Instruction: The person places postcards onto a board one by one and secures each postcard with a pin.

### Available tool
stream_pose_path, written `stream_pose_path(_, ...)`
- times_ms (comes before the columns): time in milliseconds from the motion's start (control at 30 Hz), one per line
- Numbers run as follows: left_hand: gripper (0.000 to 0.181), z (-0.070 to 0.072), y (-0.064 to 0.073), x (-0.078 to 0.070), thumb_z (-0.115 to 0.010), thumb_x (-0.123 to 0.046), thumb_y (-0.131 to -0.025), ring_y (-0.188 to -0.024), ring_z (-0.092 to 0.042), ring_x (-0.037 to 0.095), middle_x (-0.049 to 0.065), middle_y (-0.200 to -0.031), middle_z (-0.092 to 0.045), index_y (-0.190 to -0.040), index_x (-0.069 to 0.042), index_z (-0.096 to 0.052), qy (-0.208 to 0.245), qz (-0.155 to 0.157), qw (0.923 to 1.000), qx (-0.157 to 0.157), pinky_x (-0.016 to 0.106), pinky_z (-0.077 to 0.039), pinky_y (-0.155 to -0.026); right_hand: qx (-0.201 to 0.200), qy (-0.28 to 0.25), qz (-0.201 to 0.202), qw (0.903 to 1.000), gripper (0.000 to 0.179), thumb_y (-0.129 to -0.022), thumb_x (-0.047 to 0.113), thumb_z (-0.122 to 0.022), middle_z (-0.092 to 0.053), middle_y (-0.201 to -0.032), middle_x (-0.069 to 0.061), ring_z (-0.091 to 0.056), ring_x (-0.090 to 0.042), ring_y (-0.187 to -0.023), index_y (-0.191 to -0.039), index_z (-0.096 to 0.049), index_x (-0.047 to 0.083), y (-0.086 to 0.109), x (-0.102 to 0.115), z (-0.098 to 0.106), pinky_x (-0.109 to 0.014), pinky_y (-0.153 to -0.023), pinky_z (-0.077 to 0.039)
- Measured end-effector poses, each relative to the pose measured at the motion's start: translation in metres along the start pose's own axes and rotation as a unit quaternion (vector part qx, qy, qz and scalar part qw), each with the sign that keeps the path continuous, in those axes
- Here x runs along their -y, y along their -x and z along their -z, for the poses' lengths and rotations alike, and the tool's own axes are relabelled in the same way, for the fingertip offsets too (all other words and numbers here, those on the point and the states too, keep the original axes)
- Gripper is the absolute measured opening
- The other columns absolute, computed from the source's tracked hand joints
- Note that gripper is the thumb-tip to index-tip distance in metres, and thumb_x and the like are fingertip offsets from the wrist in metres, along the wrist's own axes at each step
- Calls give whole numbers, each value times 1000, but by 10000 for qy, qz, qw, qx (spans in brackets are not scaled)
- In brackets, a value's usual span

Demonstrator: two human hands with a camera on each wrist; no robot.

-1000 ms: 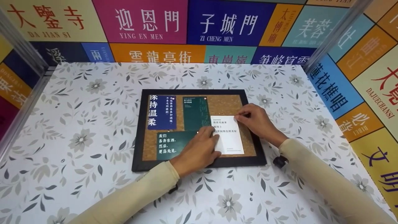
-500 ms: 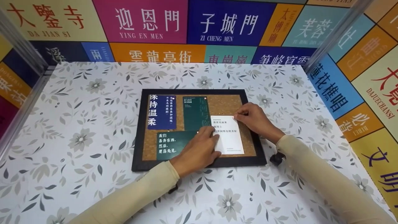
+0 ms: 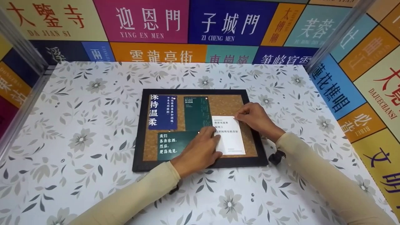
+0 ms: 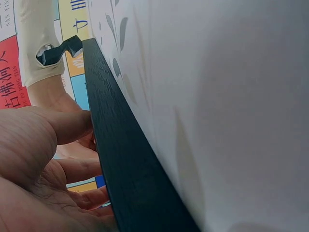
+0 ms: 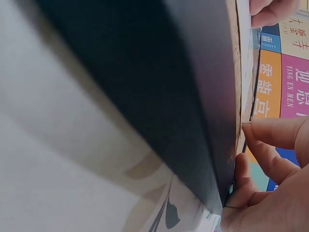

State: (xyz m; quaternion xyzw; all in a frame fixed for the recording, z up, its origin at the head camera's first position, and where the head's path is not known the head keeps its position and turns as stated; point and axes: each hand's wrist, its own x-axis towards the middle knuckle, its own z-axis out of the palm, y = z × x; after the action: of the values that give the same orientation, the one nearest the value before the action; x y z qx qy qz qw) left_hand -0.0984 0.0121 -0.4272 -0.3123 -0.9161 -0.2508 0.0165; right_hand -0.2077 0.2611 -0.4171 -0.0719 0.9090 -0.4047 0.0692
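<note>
A white card (image 3: pixel 232 140) printed with dark characters lies on the right part of a black-framed cork board (image 3: pixel 227 105). My left hand (image 3: pixel 197 151) rests across the card's left side, its fingers pressing it against the cork. At the card's upper right corner, my right hand (image 3: pixel 257 118) pinches a thumbtack between thumb and forefinger. The right wrist view shows the thin metal shank of that thumbtack (image 5: pixel 246 122) at the board's surface; the fingertips hide its head.
Beside the white card, the board bears a blue card (image 3: pixel 162 114), a tall green card (image 3: pixel 194 115) and a wide green card (image 3: pixel 168 147), partly under the left hand. Small pale tack heads dot these cards. A flowered tablecloth (image 3: pixel 93 118) lies beneath; printed panels (image 3: pixel 150 22) stand behind.
My right hand has shifted slightly left, bringing its pinching fingertips onto the white card's upper right corner. The left hand and the board have stayed in place.
</note>
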Motion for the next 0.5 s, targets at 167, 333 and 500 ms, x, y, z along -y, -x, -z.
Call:
stream_pose_path(167,45,0,0,0,-84,-25,-99,-134,-54,33,19,-142,-59,-131,4,-73,-36,51,10000,56,41,-51,-116,-121,9,-217,9997,12,-94,3,-77,-68,-94,-6,-57,-17,-81,-85,-81,-3,-3,2,-1,-26,-68,-47)
stream_pose_path(333,46,1,0,-1,-84,-26,-100,-137,-54,34,20,-145,-59,-133,3,-73,16,83,9999,124,42,-50,-118,-173,-37,-276,9995,9,-93,2,-79,-71,-92,-5,-57,-15,-79,-86,-82,-3,-4,1,-1,-25,-68,-47)
stream_pose_path(500,45,1,0,-1,-83,-26,-100,-138,-53,33,19,-146,-58,-134,3,-73,78,108,9998,163,42,-49,-118,-194,56,-210,9996,7,-92,0,-78,-71,-100,-11,-59,-18,-88,-89,-84,-3,-3,0,-4,-26,-76,-49)
